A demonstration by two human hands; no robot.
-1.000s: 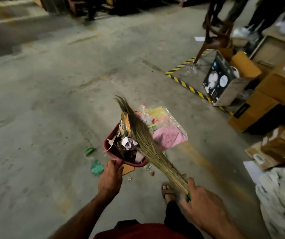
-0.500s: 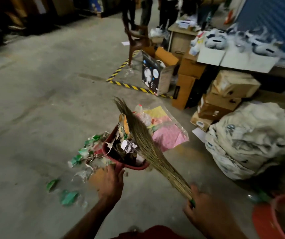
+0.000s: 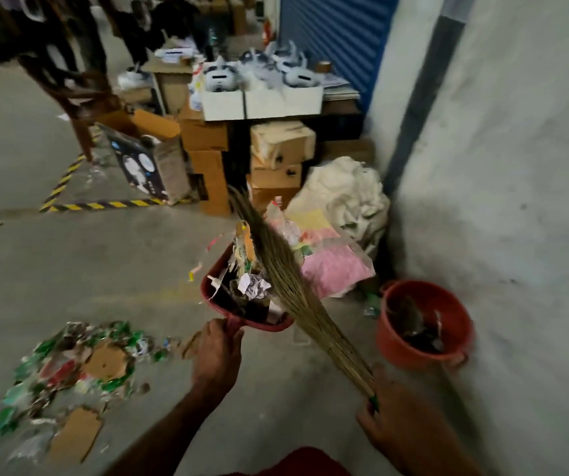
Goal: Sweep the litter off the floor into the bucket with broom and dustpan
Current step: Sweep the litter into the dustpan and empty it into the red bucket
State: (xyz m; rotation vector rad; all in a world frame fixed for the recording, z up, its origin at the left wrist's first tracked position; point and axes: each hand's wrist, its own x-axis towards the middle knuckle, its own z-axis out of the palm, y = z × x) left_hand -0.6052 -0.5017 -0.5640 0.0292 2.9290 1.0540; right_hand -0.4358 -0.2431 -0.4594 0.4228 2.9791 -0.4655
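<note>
My left hand (image 3: 216, 355) grips the handle of a dark red dustpan (image 3: 242, 309) that is lifted off the floor and heaped with paper and wrapper litter. My right hand (image 3: 401, 431) holds the base of a straw broom (image 3: 286, 280), whose bristles lie across the litter in the pan. An orange-red bucket (image 3: 424, 324) with some rubbish inside stands on the floor to the right, by the wall. A blurred pile of green, white and cardboard litter (image 3: 70, 369) lies on the floor at the lower left.
A grey wall (image 3: 517, 201) closes the right side. Stacked cardboard boxes (image 3: 276, 159), a white sack (image 3: 348, 190) and a pink plastic packet (image 3: 334, 269) sit behind the dustpan. Yellow-black hazard tape (image 3: 104, 203) marks the floor, with a wooden chair (image 3: 77, 94) beyond.
The view has swung right, bringing the bucket and wall into sight. The loaded dustpan has risen off the floor with the broom laid over it; the floor litter pile now lies at the left.
</note>
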